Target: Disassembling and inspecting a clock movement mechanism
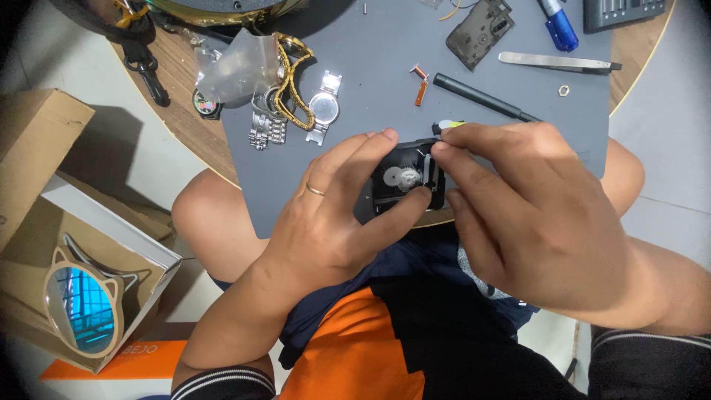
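A small black clock movement (404, 180) with white gears showing lies open on the grey work mat (385, 89), near its front edge. My left hand (337, 215), a ring on one finger, grips the movement between thumb and fingers. My right hand (529, 215) pinches a small part at the movement's top right corner. A yellow-tipped tool (448, 125) pokes out just above my right fingers; I cannot tell whether the hand holds it.
On the mat lie a silver wristwatch (324, 108), a gold chain (292, 81), a clear plastic bag (241, 67), a black casing (480, 31), tweezers (555, 62), a black screwdriver (481, 97) and a blue pen (559, 26). A boxed cat-shaped mirror (81, 307) sits on the floor, left.
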